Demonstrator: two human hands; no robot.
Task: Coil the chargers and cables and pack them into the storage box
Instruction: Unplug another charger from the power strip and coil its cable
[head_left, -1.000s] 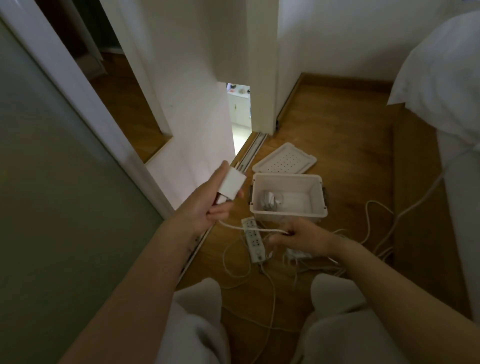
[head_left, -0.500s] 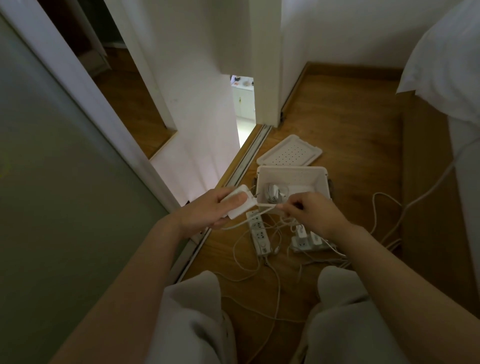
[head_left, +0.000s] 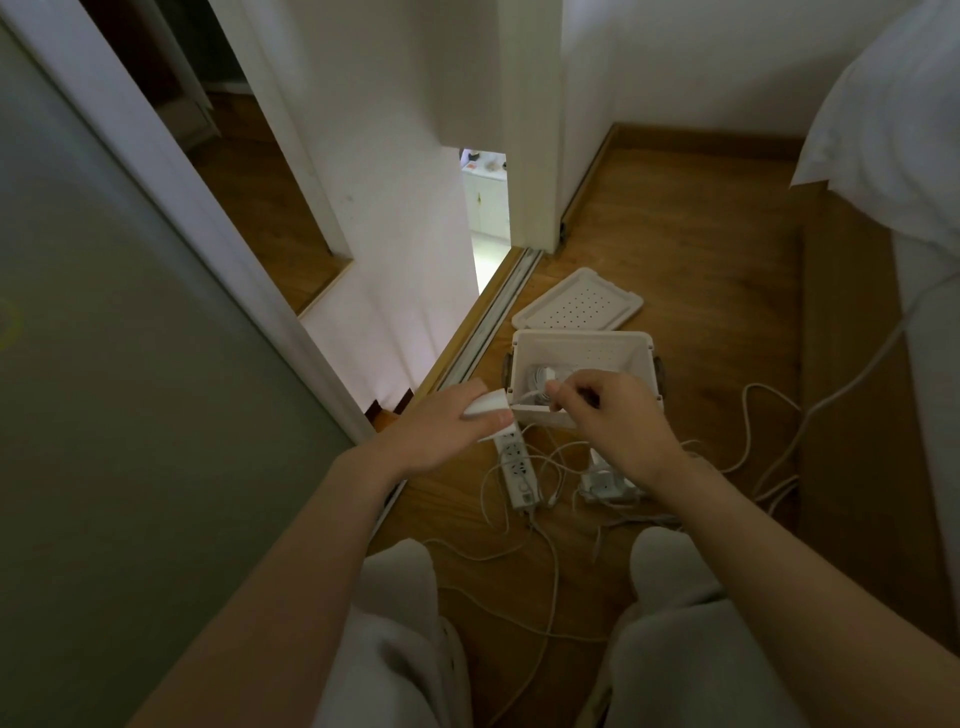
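White loose cables (head_left: 551, 571) trail over the wooden floor (head_left: 701, 291) between your knees (head_left: 395, 587). Just beyond them a power strip (head_left: 517, 470) lies lengthwise with a second socket block (head_left: 605, 480) beside it, partly hidden under your right wrist. Both sit in the tangle, and neither is packed yet. Above the strip, your left hand (head_left: 441, 426) grips a white charger block (head_left: 485, 408), fingers and thumb wrapped round it. Its lead (head_left: 527, 400) runs a short way across to your right hand (head_left: 623, 421), whose fingers (head_left: 566, 395) are pinched narrow on it, right at the near rim of the storage box (head_left: 582, 340). I judge you are mid-coil on this charger, and early in the job as a whole. To do it well, hold the block steady as the anchor and let the right hand lay even, loose loops beside it. Avoid tight turns at the plug end, where the lead would kink. Draw slack gently, since the rest of the lead seems to drop into the floor tangle and could drag the strip along. Inside the box one bundled charger (head_left: 540, 375) lies at the left end, so the right side likely has room. The perforated lid (head_left: 576, 304) lies off, just behind the box.
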